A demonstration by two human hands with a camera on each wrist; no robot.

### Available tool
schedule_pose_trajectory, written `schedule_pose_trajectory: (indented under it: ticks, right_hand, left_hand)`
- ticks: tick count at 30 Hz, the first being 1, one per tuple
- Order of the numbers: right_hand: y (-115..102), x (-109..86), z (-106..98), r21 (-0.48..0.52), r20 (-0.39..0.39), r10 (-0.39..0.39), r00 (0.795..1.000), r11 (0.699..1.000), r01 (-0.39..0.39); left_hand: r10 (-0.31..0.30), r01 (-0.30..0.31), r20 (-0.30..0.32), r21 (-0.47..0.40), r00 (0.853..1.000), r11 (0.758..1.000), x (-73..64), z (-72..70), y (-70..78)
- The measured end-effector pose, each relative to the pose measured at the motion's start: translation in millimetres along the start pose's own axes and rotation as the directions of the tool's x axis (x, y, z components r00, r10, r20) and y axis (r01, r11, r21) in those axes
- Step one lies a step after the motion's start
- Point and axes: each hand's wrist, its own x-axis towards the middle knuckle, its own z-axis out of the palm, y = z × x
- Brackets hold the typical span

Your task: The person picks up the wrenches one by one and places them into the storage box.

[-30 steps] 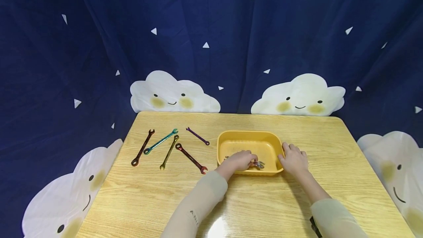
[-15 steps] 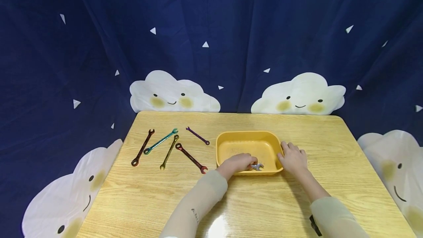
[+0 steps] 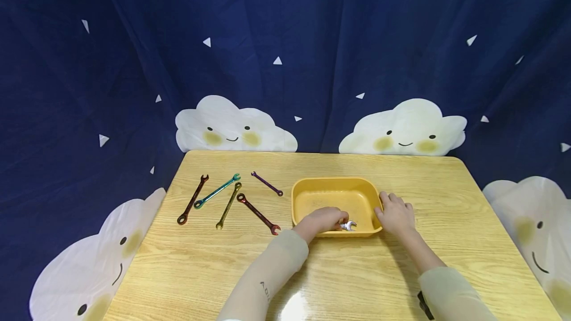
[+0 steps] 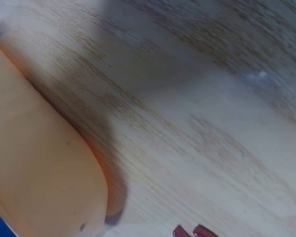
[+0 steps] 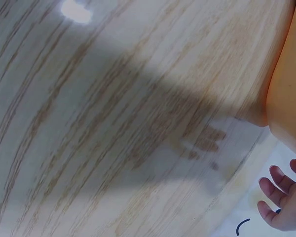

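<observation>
In the head view my left hand point(image 3: 327, 219) reaches over the near left side of a yellow plastic bin point(image 3: 334, 182). Its fingers grip a silver combination wrench point(image 3: 350, 225) low inside; only the open-end jaw shows past the fingertips, the remainder being hidden by the hand. My right hand point(image 3: 396, 214) holds the bin's right wall, thumb over the rim and fingers along the outside. In the right wrist view, the curled fingers of that hand point(image 5: 285, 197) appear beside the bin wall point(image 5: 288, 94). The left wrist view shows the bin's outer wall point(image 4: 49, 163).
Left of the bin on the wooden table point(image 3: 348, 271) lie several coloured wrenches: dark red point(image 3: 193, 199), teal point(image 3: 217, 191), olive point(image 3: 229, 205), purple point(image 3: 266, 184) and red point(image 3: 258, 213). A navy curtain point(image 3: 308, 63) with white clouds hangs behind.
The silver wrench has turned and shifted slightly in my left hand; its far left end, visible earlier, is now hidden. The bin has slid a touch left. My right hand keeps its hold.
</observation>
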Motion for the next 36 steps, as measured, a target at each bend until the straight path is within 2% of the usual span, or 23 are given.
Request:
schedule_pose_trajectory:
  ticks: [9, 23, 32, 36]
  right_hand:
    - [-0.6, -0.6, 0.3, 0.006, -0.001, 0.007, 1.0, 1.0, -0.007]
    - [-0.9, -1.4, 0.2, 0.007, -0.007, 0.011, 1.0, 1.0, -0.011]
    - [-0.1, -0.6, 1.0, 0.012, -0.009, 0.008, 1.0, 1.0, -0.008]
    - [0.3, -0.2, 2.0, 0.011, -0.01, 0.004, 1.0, 1.0, -0.004]
  left_hand:
    - [0.0, 0.0, 0.003, -0.004, 1.0, 1.0, 0.1, -0.7, 0.9]
    - [0.039, -0.038, -0.01, 0.019, 0.999, 0.999, 0.6, -0.6, 1.2]
    - [0.018, -0.018, -0.001, 0.009, 1.0, 1.0, -0.2, -1.5, 1.8]
    - [-0.003, 0.003, -0.003, -0.021, 1.0, 1.0, -1.6, -1.8, 1.8]
